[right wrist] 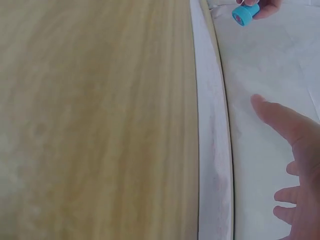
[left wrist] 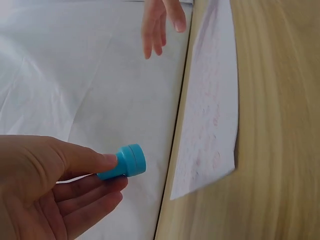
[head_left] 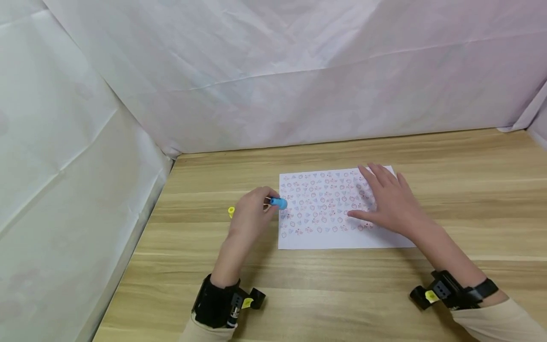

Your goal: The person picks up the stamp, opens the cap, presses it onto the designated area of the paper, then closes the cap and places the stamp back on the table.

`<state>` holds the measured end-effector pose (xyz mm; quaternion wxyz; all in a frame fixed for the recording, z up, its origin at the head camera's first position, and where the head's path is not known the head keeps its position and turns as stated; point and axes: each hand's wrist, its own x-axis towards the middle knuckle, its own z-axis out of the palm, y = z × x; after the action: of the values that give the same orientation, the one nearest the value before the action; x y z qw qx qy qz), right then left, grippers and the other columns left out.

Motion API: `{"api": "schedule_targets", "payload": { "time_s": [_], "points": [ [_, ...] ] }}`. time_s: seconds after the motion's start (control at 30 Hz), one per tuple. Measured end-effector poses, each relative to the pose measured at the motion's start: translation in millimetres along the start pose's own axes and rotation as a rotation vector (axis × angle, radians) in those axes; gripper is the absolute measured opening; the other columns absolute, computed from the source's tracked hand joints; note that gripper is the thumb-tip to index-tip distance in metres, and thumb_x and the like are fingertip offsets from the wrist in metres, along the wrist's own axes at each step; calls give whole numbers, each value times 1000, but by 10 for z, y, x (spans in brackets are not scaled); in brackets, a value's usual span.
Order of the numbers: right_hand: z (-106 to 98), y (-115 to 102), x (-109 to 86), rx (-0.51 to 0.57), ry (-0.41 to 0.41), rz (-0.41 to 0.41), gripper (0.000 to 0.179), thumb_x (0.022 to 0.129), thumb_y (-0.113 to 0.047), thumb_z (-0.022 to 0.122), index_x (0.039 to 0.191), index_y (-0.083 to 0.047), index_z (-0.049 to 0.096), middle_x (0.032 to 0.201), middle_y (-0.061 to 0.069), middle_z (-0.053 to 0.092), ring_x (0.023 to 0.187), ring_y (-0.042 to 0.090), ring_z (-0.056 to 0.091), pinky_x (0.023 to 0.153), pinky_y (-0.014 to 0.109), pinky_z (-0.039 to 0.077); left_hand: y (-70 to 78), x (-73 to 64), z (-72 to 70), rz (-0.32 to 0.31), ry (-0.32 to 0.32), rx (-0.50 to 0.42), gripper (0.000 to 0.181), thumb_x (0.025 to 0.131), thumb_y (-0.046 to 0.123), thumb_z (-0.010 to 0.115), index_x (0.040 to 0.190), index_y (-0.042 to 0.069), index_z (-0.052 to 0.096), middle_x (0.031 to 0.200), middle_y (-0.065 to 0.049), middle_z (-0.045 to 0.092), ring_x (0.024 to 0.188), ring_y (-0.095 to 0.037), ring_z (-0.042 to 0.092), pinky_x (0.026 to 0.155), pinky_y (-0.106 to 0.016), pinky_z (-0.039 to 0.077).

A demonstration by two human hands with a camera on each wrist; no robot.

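Between thumb and fingers my left hand (head_left: 251, 213) pinches a small blue stamp (head_left: 279, 203) at the left edge of a white sheet of paper (head_left: 337, 241). Rows of small red and blue prints cover most of the sheet. In the right wrist view, the stamp's round end (right wrist: 242, 17) shows a reddish face. My right hand (head_left: 391, 202) hovers with spread fingers over the sheet's right part and holds nothing. Just left of the left hand lies a small yellow piece (head_left: 231, 211), partly hidden by that hand.
The sheet lies on a wood-grain table (head_left: 325, 289). White cloth hangs behind the table (head_left: 299, 109) and along its left side (head_left: 85, 190). A black camera band (head_left: 218, 304) sits on the left wrist, another band (head_left: 455, 289) on the right.
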<state>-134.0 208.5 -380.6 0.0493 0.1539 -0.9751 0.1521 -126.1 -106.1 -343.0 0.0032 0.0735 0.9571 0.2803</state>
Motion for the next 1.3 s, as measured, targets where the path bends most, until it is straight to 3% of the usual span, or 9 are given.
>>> {"api": "schedule_targets", "payload": {
  "time_s": [0.23,0.37,0.6,0.77,0.93,1.07,1.3],
  "points": [
    [-67,7,3,34,46,-4,114,76,-59,79,158,-4,21,157,29,30,142,52,30,115,69,25,159,43,16,33,26,-123,18,90,14,75,107,10,70,111,-5,72,100,-21,72,90,-34,61],
    [-117,-29,3,96,54,29,113,77,-60,78,159,-7,19,160,25,27,146,47,27,117,66,26,223,48,19,63,39,-172,20,89,13,75,108,10,70,113,-6,72,101,-22,73,89,-33,61],
    [-195,-106,-44,232,42,102,111,80,-59,76,161,-16,14,166,16,19,152,41,20,118,67,26,247,13,-4,86,78,-257,21,88,10,76,108,9,69,112,-5,73,102,-21,73,89,-32,61],
    [-272,-179,-108,328,45,133,106,83,-54,75,161,-18,14,167,13,19,152,40,20,116,68,26,227,-22,6,124,85,-387,22,86,7,77,107,7,69,111,-7,74,102,-23,74,86,-32,62],
    [-333,-278,-147,467,102,127,91,87,-39,77,158,-13,26,162,15,30,149,39,28,116,66,31,244,-59,59,146,41,-499,21,86,3,76,106,4,69,111,-10,73,102,-24,74,85,-27,61],
    [-343,-363,-156,569,145,72,77,88,-27,78,152,-9,39,155,15,42,145,36,38,113,60,39,291,-96,106,146,13,-549,23,85,1,76,106,4,69,111,-10,72,102,-24,74,85,-24,61],
    [-282,-497,-165,666,116,17,60,90,-20,75,143,-9,51,145,11,55,136,29,50,109,49,44,326,-128,138,148,3,-634,24,84,-1,76,106,4,69,112,-10,71,103,-24,73,86,-22,60]
  ]
}}
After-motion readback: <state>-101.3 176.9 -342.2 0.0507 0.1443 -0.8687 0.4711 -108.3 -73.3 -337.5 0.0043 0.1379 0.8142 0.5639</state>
